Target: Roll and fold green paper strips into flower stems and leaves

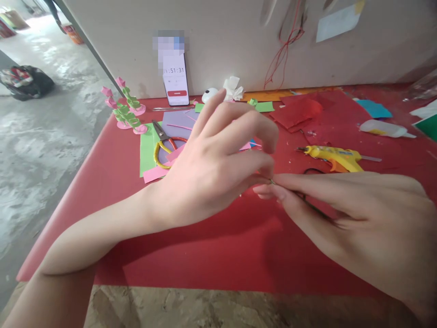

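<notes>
My left hand (211,159) reaches over the middle of the red table, thumb and forefinger pinched together and the other fingers curled above them. Its fingertips meet those of my right hand (362,214), which pinches from the right side. A sliver of something greenish (272,181) shows between the fingertips, too small and covered to name. Behind my left wrist lie scissors (162,136) with red and yellow handles, on green paper (147,152) and purple paper (174,122). A pink paper strip (155,174) lies near that wrist.
A yellow glue gun (336,157) lies beyond my right hand, near a white squeeze bottle (384,129). A phone (175,79) leans against the wall. Pink and green paper flowers (128,109) stand at the left edge. Red paper sheets (310,109) lie at the back right.
</notes>
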{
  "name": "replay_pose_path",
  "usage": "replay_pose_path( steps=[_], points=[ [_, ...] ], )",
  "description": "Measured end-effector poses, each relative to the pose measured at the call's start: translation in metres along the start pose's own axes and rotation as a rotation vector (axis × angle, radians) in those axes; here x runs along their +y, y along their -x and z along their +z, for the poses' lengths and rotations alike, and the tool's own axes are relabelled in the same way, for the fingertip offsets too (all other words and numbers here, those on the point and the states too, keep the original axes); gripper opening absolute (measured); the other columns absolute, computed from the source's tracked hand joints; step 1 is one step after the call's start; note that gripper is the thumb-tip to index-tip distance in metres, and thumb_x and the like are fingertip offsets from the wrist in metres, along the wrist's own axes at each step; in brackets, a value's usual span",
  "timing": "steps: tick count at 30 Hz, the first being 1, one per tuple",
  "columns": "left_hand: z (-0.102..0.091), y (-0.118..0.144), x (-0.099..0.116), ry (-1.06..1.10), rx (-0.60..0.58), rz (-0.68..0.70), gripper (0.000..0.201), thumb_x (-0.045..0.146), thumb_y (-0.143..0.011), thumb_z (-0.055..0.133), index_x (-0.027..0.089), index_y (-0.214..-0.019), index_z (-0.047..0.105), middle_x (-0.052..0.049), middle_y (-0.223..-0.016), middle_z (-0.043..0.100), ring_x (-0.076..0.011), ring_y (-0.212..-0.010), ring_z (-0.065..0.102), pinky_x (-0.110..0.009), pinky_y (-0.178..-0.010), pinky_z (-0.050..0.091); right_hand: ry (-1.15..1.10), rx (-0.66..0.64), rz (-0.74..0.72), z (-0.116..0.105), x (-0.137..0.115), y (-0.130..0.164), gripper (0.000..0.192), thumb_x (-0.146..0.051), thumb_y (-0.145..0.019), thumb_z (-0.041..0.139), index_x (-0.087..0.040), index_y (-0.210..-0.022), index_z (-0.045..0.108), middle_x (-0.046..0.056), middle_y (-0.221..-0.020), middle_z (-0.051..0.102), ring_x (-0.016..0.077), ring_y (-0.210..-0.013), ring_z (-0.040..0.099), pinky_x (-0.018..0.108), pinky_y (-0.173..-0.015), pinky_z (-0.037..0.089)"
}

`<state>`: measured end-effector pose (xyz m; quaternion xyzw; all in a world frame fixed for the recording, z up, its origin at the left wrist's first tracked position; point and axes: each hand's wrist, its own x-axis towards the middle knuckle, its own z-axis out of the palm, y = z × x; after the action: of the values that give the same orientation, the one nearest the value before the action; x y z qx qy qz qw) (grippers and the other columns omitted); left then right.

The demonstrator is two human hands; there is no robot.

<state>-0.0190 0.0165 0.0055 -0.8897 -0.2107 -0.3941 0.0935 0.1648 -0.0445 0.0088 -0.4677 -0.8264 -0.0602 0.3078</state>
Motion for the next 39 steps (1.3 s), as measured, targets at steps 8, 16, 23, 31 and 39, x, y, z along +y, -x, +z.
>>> replay_pose_path(
  steps=[8, 16, 23, 31, 39],
  points=[
    [-0.008, -0.005, -0.009, 0.286, -0.173, -0.084, 0.014, 0.027, -0.083, 0.059, 0.018, -0.075, 0.066, -0.003, -0.089, 0.065, -0.0174, -0.088, 0.054, -0.039, -0.091, 0.041, 0.059, -0.014, -0.239, 0.002, 0.010, -0.007, 0.016, -0.013, -0.089, 0.044, -0.022, -0.083, 0.056, -0.006, -0.052, 0.057, 0.0079, -0.045, 0.050, 0.026, -0.049, 0.038],
    [-0.007, -0.007, -0.004, 0.387, -0.186, -0.221, 0.006, 0.024, -0.076, 0.068, 0.020, -0.077, 0.064, 0.000, -0.087, 0.067, -0.0127, -0.083, 0.059, -0.037, -0.099, 0.038, 0.023, 0.000, -0.215, -0.003, 0.018, 0.000, 0.017, -0.015, -0.091, 0.042, -0.023, -0.095, 0.056, -0.006, -0.072, 0.069, 0.0057, -0.058, 0.061, 0.022, -0.056, 0.045],
    [-0.006, -0.007, -0.004, 0.545, -0.082, -0.190, 0.006, 0.022, -0.078, 0.066, 0.018, -0.072, 0.065, -0.002, -0.084, 0.069, -0.0096, -0.075, 0.059, -0.030, -0.079, 0.045, 0.045, 0.047, -0.099, -0.005, 0.013, 0.000, 0.009, -0.022, -0.086, 0.053, -0.028, -0.091, 0.058, -0.008, -0.060, 0.063, 0.0070, -0.058, 0.061, 0.023, -0.057, 0.043],
    [-0.006, -0.006, 0.002, 0.681, -0.055, -0.214, 0.005, 0.013, -0.075, 0.067, 0.017, -0.074, 0.068, -0.003, -0.083, 0.068, -0.0119, -0.080, 0.059, -0.029, -0.079, 0.049, -0.123, 0.020, -0.008, -0.010, 0.009, 0.003, 0.009, -0.022, -0.084, 0.054, -0.030, -0.087, 0.058, -0.010, -0.056, 0.060, 0.0046, -0.045, 0.052, 0.022, -0.049, 0.041],
    [-0.007, -0.005, 0.006, 0.706, -0.026, -0.298, 0.013, 0.006, -0.069, 0.068, 0.018, -0.064, 0.068, 0.000, -0.070, 0.065, -0.0098, -0.072, 0.055, -0.028, -0.075, 0.048, -0.259, -0.051, -0.016, -0.007, 0.009, -0.006, 0.009, -0.022, -0.085, 0.052, -0.027, -0.078, 0.057, -0.010, -0.048, 0.052, 0.0025, -0.035, 0.039, 0.019, -0.039, 0.032]
  ],
)
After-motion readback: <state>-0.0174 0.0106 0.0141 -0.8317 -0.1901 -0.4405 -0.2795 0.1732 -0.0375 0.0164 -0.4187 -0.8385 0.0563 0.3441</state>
